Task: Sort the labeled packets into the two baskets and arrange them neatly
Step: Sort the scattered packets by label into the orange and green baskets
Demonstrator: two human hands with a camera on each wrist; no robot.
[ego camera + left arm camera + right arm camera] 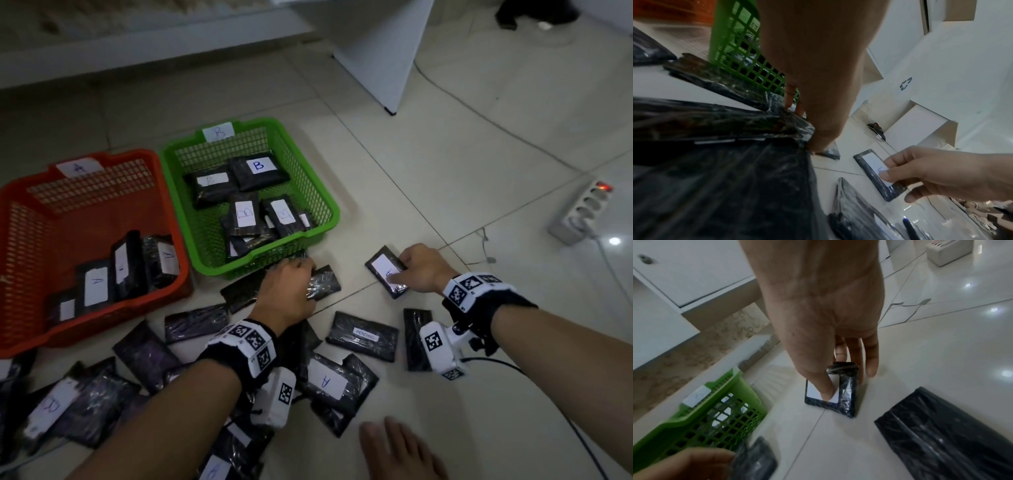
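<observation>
The red basket [102, 212] tagged A holds several packets standing in a row. Beside it, the green basket [318, 192] tagged B holds several flat packets [258, 171]. My left hand [305, 274] lies over a face-down black packet [325, 281] just in front of the green basket. In the left wrist view its fingers [792, 97] and thumb grip that packet's edge [766, 121]. My right hand [399, 270] pinches a packet labelled A [382, 265] on the floor to the right, thumb on the label [813, 391], fingers at its far side.
Many black packets lie scattered on the tiled floor near me, one marked PENDING [364, 335], another marked A [325, 382]. A power strip [582, 212] with cables sits at the right. A white furniture panel [376, 51] stands behind. A bare foot [400, 452] is at the bottom.
</observation>
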